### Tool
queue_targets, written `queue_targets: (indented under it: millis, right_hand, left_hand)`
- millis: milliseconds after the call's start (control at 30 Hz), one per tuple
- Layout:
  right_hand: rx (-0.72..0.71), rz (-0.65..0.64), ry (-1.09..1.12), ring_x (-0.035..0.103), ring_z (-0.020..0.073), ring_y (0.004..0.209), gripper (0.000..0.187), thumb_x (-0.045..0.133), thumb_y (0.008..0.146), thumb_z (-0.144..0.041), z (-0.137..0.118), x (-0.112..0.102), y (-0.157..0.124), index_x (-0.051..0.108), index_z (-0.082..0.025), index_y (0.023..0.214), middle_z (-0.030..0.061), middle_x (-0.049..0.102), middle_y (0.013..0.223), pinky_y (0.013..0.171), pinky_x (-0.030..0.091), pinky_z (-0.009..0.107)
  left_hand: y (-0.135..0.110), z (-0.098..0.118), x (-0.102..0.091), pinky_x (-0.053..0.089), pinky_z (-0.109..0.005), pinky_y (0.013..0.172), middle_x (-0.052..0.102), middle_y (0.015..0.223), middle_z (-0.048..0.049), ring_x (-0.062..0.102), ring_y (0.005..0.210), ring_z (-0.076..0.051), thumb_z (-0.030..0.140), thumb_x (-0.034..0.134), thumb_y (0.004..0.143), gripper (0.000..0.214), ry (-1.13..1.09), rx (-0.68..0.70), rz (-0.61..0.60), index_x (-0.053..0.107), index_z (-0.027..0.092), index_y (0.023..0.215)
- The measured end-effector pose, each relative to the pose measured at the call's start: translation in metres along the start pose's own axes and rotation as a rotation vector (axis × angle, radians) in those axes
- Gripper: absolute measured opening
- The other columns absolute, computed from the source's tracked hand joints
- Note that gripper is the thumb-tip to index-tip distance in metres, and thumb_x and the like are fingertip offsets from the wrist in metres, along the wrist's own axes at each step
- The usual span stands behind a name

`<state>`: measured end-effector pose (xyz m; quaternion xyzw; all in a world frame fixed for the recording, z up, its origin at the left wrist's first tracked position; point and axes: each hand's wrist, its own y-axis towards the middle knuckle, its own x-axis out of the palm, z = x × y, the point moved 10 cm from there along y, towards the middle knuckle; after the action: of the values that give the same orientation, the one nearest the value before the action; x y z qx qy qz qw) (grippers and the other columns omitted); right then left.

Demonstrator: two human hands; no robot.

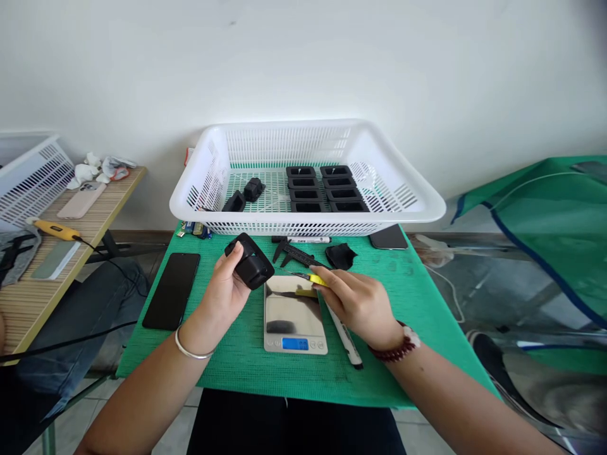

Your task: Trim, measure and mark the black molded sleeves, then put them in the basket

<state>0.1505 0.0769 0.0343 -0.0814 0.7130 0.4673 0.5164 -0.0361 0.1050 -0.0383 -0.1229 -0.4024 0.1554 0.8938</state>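
Left hand (227, 281): fingers curled round a glossy black moulded block with a flanged rim (253, 262), thumb pressed on the side nearest the wrist. Block is held up off the bench covered in green mesh (379, 382), tilted, just up and left of a silver flat-topped digital scale (272, 345).

Right hand (358, 300): fingers pinched closed on a slim yellow-handled knife (317, 279), over the scale's right side, blade pointing left at the block. Blade and block look apart.

My read: step in hand is block-and-blade work, between contacts. Putting the blade on the block calls for a firm left grip, edge kept off the left thumb, small right-hand strokes. Can't tell which edge of the block the blade is aimed at.

Around: black caliper (303, 255) just beyond the right fingers, thin black scrap (340, 256) beside it. White marker pen (348, 344) under and nearer than the right hand. White slotted plastic basket (303, 218) beyond both hands, holding stacked black rectangular frames (344, 189). Scale display reads near zero, nothing seen on its plate.
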Motion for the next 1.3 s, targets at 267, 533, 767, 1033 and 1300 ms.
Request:
queue_targets:
  millis: [267,533,767,1033,1300]
  right_hand:
    - [0.021,0.022,0.0,0.061,0.0117,0.064,0.023,0.052,0.092,-0.019,0.001,-0.002,0.0,0.059,-0.012,0.113,0.0038,0.069,0.076,0.054,0.042,0.024]
    - [-0.012,0.055,-0.02,0.06,0.0121,0.064,0.026,0.054,0.089,-0.016,-0.003,-0.006,-0.002,0.059,-0.012,0.115,0.0039,0.069,0.077,0.055,0.043,0.025]
    - [-0.037,0.062,-0.031,0.061,0.0123,0.066,0.03,0.054,0.089,-0.015,-0.005,-0.007,-0.003,0.057,-0.013,0.118,0.0044,0.069,0.08,0.058,0.044,0.024]
    - [-0.024,0.047,-0.034,0.06,0.012,0.065,0.024,0.053,0.09,-0.017,-0.005,-0.006,0.0,0.058,-0.014,0.114,0.0039,0.069,0.078,0.057,0.042,0.024]
    - [-0.042,0.087,-0.016,0.061,0.0129,0.067,0.027,0.054,0.089,-0.015,-0.005,-0.009,-0.002,0.056,-0.013,0.116,0.0049,0.07,0.08,0.058,0.044,0.025]
  left_hand:
    - [0.0,0.003,0.003,0.056,-0.025,0.068,0.068,0.077,0.0004,0.066,0.072,-0.014,0.029,0.074,0.075,0.016,-0.07,0.002,-0.023,0.066,0.019,0.083]
    - [-0.002,0.002,0.01,0.054,-0.026,0.07,0.068,0.081,-0.0018,0.066,0.076,-0.015,0.035,0.067,0.082,0.018,-0.073,-0.018,-0.062,0.066,0.017,0.087]
    - [-0.002,0.002,0.01,0.055,-0.027,0.072,0.069,0.084,-0.0017,0.066,0.079,-0.015,0.037,0.068,0.081,0.022,-0.061,-0.006,-0.081,0.067,0.017,0.088]
    - [-0.003,0.004,0.01,0.054,-0.026,0.073,0.07,0.087,-0.0028,0.067,0.081,-0.016,0.039,0.067,0.082,0.023,-0.036,0.015,-0.079,0.067,0.018,0.09]
    - [-0.003,0.005,0.009,0.055,-0.027,0.075,0.07,0.09,-0.0027,0.067,0.086,-0.017,0.041,0.065,0.083,0.024,-0.007,0.021,-0.066,0.067,0.02,0.094]
